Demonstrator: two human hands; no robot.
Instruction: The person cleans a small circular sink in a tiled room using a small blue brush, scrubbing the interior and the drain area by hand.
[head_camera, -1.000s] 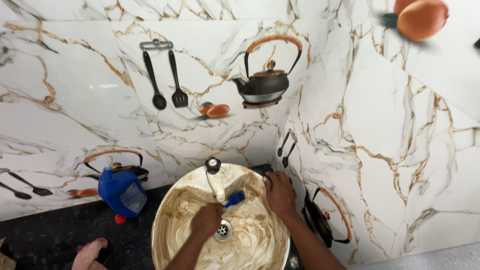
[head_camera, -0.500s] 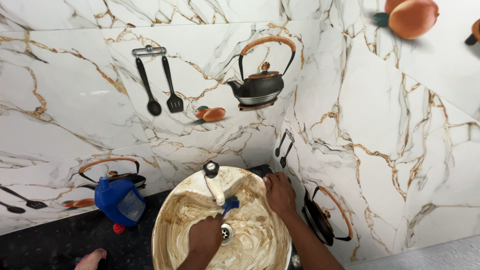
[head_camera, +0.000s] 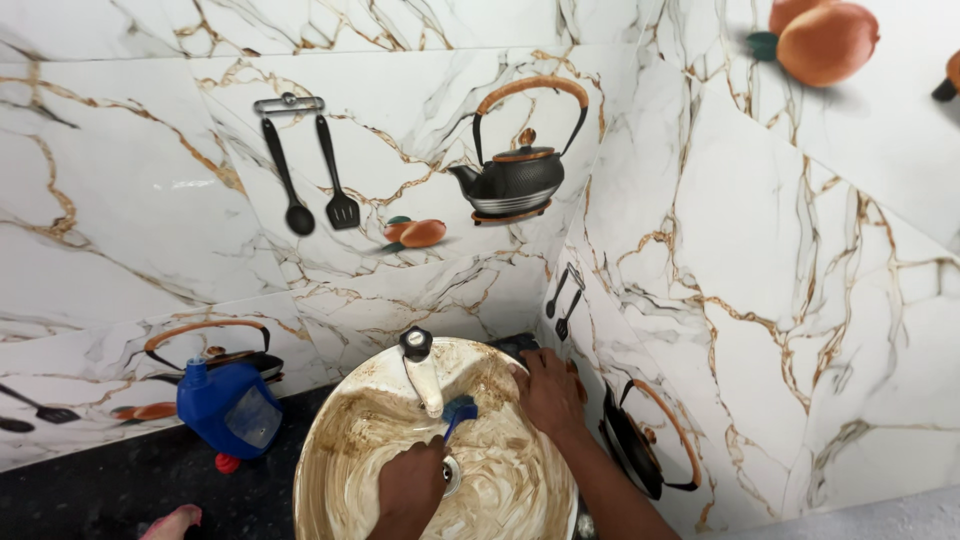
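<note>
Head view: left hand (head_camera: 412, 487) has its fingers closed around a blue-bristled scrub brush (head_camera: 458, 411), pressing it into the round beige-and-brown marbled basin (head_camera: 340, 450) beside the white tap (head_camera: 424, 372). Right hand (head_camera: 548, 390) lies flat on the rim, fingers spread, holding nothing. Scrubbing looks midway; remaining streaks likely need further strokes.
</note>
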